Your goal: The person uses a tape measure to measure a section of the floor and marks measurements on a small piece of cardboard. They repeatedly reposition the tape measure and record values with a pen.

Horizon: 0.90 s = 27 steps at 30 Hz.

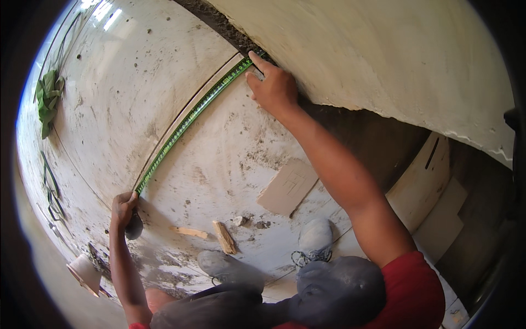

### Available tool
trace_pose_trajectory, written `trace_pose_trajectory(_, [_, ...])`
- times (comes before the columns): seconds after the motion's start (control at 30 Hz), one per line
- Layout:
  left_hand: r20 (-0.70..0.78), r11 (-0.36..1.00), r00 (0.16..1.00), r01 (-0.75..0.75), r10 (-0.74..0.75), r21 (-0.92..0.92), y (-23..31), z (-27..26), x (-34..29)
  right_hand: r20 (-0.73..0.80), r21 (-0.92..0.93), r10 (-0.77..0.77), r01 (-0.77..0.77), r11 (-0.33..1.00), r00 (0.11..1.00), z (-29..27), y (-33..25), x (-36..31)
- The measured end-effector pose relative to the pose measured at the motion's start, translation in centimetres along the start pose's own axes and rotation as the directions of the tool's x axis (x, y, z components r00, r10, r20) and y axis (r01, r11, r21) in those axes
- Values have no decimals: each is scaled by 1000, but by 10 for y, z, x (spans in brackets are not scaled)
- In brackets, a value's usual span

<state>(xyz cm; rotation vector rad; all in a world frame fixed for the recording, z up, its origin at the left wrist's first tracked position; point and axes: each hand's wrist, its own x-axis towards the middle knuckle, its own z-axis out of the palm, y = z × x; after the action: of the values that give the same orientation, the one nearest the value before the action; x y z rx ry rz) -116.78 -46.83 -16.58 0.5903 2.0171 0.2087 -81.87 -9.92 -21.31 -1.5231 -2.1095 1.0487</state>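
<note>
The extended index finger of the right hand (275,89) is laid on the far end of a green tape measure (193,114), its thumb set apart and its other fingers loosely curled, so the blade is pressed rather than pinched. The other end of the blade is grasped between the thumb and fingers of the left hand (125,207), beneath which a dark rounded object (134,226), probably the tape's case, is partly hidden. Between the hands the blade is stretched across a dirty, pale tiled floor (120,109), right alongside a dark seam (181,117). Its far end is brought up to a strip of dark soil (219,22) at the ragged foot of a pale wall (383,49). Nearer the body, a beige tile offcut (287,187) with pencil-like marks, two wood scraps (224,237) and the wearer's dusty shoes (316,236) are seen; at far left, a crumpled green cloth or leaf (48,101) is spread. A length appears to be being measured from the wall edge; for the next move, the far end would need to be kept steady and the reading taken at the left hand.
</note>
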Motion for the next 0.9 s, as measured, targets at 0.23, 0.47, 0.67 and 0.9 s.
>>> trace_pose_trajectory(0.23, [15,999,1000,7,-7,-47,-4,-2,4,-30,-65,10,-12,998,1000,1,-14,6])
trace_pose_trajectory(0.47, [8,1000,1000,7,-7,-12,2,-4,3,-80,-123,-8,-2,992,997,1,-17,5])
trace_pose_trajectory(0.67, [-3,999,999,37,-37,-10,6,-3,2,-115,-110,-100,88,990,988,1,-13,7])
trace_pose_trajectory(0.9, [8,999,999,38,-38,-16,7,-4,2,-80,-110,-65,56,992,995,0,-11,6])
